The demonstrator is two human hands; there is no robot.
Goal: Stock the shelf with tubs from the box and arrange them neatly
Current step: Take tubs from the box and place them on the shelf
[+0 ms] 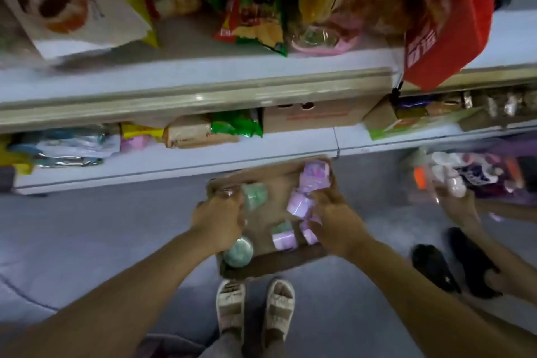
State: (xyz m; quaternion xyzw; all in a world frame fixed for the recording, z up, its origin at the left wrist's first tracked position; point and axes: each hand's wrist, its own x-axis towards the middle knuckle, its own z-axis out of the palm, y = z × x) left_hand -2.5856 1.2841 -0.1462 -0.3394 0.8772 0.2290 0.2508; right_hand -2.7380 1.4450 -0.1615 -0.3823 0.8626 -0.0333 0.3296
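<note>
An open cardboard box (pixel 279 263) sits on the floor in front of the lowest shelf (pixel 189 161). It holds several small tubs, some pink, some green. My left hand (pixel 218 221) reaches in at the box's left side, fingers curled round a green tub (pixel 255 196). A second green tub (pixel 239 251) lies just below that wrist. My right hand (pixel 331 219) is on the right side and grips a pink tub (pixel 299 204) between fingers and thumb. More pink tubs (pixel 315 176) lie behind it, and another (pixel 284 238) near the front. The picture is motion-blurred.
Above the box, the shelves (pixel 174 93) hold snack bags and cartons. Another person's hand (pixel 456 203) works at the right, and their black shoes (pixel 433 267) stand beside the box. My sandalled feet (pixel 255 308) are right behind the box on the grey floor.
</note>
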